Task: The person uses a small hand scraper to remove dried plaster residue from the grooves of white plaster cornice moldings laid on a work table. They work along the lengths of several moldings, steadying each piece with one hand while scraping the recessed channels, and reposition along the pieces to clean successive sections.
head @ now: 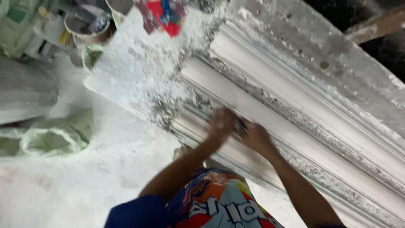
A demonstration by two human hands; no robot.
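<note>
Plaster moulding (295,122) runs slantwise across the dusty tabletop (135,71), its long ridges passing right under your hands. Your left hand (222,123) and right hand (255,137) press side by side on its middle band, fingers curled around a small dark tool (241,126) between them; blur hides the exact grip.

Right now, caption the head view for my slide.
Both hands, left hand and right hand, pressed to a long white plaster moulding.
</note>
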